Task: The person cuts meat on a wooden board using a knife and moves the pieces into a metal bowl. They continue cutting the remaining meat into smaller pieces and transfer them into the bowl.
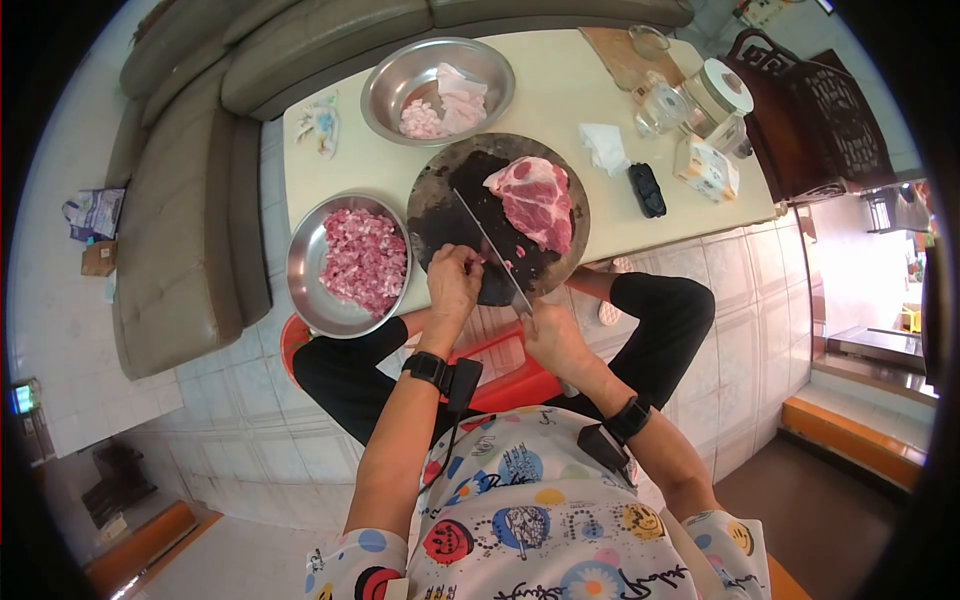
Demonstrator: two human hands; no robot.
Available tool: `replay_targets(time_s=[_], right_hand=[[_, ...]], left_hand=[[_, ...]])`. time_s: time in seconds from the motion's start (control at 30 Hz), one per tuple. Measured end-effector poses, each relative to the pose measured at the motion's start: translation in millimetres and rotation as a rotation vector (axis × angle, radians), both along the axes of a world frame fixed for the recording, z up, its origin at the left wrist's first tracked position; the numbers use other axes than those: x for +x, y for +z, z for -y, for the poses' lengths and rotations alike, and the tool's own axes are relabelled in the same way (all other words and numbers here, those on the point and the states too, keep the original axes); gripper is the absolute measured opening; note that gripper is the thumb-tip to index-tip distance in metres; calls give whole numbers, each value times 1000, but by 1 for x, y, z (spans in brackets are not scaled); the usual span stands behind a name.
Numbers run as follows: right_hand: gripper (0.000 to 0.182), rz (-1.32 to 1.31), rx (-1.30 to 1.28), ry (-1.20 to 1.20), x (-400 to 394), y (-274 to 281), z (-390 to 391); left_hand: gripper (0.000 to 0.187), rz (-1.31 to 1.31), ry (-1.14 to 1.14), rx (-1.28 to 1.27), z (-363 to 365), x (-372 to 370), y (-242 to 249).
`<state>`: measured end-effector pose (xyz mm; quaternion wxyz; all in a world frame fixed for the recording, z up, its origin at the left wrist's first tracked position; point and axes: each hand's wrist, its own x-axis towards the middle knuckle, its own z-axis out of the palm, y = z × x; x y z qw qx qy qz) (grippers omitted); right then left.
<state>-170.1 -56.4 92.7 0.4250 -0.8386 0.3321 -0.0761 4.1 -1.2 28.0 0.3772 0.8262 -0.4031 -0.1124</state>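
Note:
My right hand grips the handle of a knife, whose long thin blade reaches away across a round dark cutting board. Just left of the blade, my left hand has its fingers pinched together on a small piece of meat, mostly hidden by the fingertips. A large chunk of raw red meat lies on the board to the right of the knife. Some small meat scraps sit between chunk and blade. Close by on the left, a steel bowl holds chopped meat.
Behind the board, another steel basin contains pale fatty pieces. A white tissue, a black packet, a carton and a lidded jar stand on the table's right. A sofa borders the far side.

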Motion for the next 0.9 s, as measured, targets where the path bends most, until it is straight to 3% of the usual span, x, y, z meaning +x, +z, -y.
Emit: replay_targets(time_s=[0.6, 0.67, 0.9], right_hand=[[10, -34, -35, -5, -8, 8, 4], [11, -43, -44, -1, -7, 9, 3], [12, -191, -194, 155, 1, 1, -2]], left_hand=[[13, -26, 44, -72, -4, -6, 5], [10, 86, 14, -41, -4, -5, 3], [14, -1, -6, -21, -9, -8, 1]])
